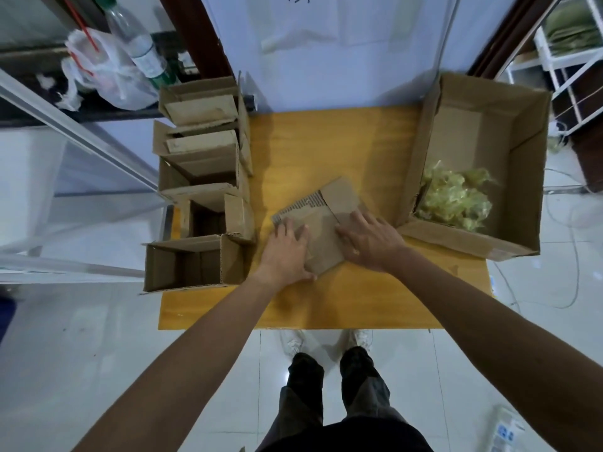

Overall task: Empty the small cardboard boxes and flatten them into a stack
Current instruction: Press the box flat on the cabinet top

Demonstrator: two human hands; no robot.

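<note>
Left hand point(288, 247) and right hand point(370, 243), fingers straight, press the flat box point(323, 234) beneath them, gripping nothing; upright boxes point(195, 264) stand just left of the left hand, the nearer.

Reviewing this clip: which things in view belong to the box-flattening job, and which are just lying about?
Job: flattened box, pressed by left hand and right hand; small open boxes on the left; large box holding yellowish packing.
Lying about: plastic bottle; plastic bag; white rack; power strip.
</note>
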